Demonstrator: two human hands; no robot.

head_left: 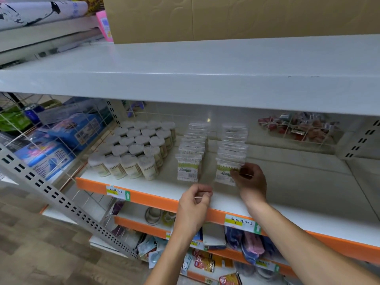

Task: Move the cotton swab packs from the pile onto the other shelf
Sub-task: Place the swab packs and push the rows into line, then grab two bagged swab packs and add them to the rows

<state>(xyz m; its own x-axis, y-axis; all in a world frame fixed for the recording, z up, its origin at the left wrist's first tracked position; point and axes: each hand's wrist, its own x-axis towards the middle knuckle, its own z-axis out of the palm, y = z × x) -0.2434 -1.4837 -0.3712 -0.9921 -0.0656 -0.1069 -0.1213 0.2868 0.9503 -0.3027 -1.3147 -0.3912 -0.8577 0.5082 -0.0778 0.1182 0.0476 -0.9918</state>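
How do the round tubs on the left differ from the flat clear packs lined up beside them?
The round tubs are upright cylinders with white lids, packed in a block several across; the flat packs are thin clear bags with green labels, standing in two single-file rows. No hand touches the tubs; the right hand grips the front pack of the right row. Both sit on the same orange-edged shelf.

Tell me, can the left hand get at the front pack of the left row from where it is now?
Probably yes. The left hand hovers at the shelf edge, just before the front pack, with nothing between them. However, its fingers already pinch something thin.
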